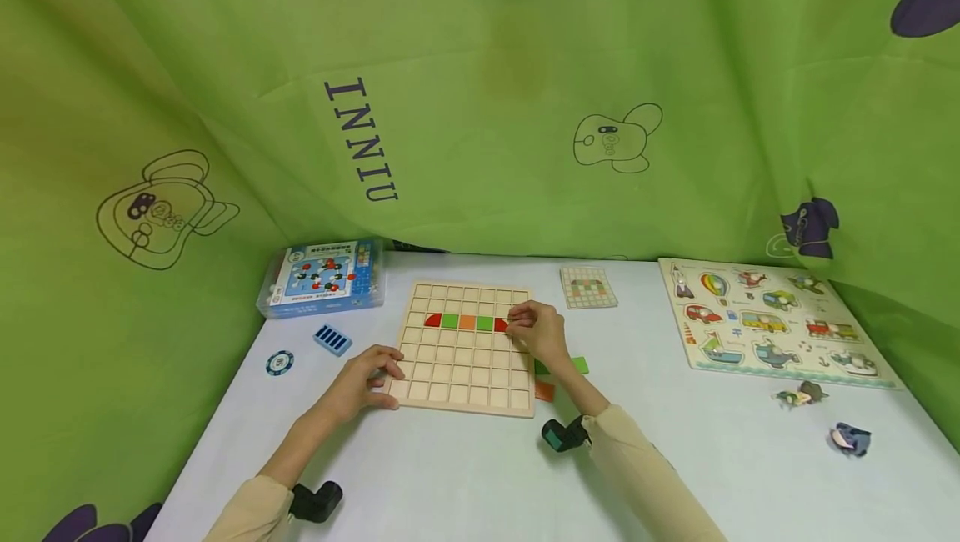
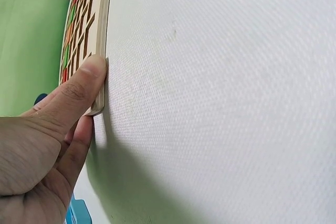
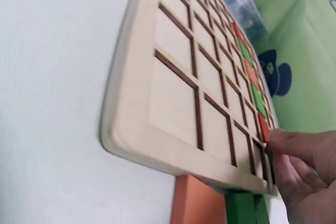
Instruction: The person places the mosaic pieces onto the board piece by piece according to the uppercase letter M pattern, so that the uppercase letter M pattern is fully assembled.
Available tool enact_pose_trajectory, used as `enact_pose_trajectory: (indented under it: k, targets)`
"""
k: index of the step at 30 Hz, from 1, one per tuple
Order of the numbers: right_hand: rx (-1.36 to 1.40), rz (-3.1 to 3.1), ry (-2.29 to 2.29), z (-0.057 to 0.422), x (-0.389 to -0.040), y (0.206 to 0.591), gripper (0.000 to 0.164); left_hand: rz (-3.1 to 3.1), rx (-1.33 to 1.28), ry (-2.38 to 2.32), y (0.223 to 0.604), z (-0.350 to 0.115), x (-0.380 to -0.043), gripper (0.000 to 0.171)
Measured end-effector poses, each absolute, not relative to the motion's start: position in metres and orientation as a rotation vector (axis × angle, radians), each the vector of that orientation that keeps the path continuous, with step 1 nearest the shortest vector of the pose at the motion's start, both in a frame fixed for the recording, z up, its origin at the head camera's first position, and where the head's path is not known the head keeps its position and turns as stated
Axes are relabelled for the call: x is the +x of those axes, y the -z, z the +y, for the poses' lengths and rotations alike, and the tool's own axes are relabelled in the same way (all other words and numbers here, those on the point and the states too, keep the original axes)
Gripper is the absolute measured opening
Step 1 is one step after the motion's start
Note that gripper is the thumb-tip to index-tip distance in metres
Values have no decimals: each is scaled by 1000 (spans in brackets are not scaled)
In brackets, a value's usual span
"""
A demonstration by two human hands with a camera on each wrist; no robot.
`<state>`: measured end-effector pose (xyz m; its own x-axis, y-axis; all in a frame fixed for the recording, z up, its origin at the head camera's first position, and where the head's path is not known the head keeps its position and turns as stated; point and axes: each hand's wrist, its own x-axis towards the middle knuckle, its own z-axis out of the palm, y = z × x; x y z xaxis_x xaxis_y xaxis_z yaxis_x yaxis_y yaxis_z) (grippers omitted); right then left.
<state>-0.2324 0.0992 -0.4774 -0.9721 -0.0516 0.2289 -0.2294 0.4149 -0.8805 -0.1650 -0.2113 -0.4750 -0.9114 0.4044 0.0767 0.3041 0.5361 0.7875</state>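
Note:
A wooden grid board (image 1: 448, 373) lies on the white table, with one row of coloured pieces across its upper part. From left to right come a red piece (image 1: 432, 320), a green square (image 1: 450, 321), an orange square (image 1: 468, 322), a green square (image 1: 485, 323) and a red curved-edge piece (image 1: 501, 325). My right hand (image 1: 542, 335) pinches that last red piece at its cell; its fingertips partly cover it. Thumb and fingers of my left hand (image 2: 50, 142) grip the board's near left corner.
Loose green (image 3: 242, 208) and orange (image 3: 199, 203) blocks lie by the board's right edge. A pattern card (image 1: 588, 288) sits behind it. A plastic box (image 1: 322, 279), blue tile (image 1: 333, 339) and round chip (image 1: 280, 363) stand left; a vehicle puzzle (image 1: 772, 321) lies right.

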Motion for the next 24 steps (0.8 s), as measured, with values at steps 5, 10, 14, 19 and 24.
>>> enact_pose_trajectory:
  k: [5, 10, 14, 19, 24]
  targets:
    - [239, -2531, -1690, 116, -231, 473, 23, 2653, 634, -1329, 474, -209, -165, 30]
    - [345, -2607, -1798, 148, -225, 468, 27, 2644, 623, -1332, 475, -208, -165, 30]
    - [419, -2628, -1862, 179, -217, 469, 29, 2652, 632, -1320, 475, -209, -164, 30]
    - [463, -2602, -1831, 212, -204, 477, 28, 2662, 636, -1316, 473, -210, -162, 29]
    - [531, -2666, -1773, 234, -193, 483, 29, 2658, 661, -1339, 470, -210, -162, 29]
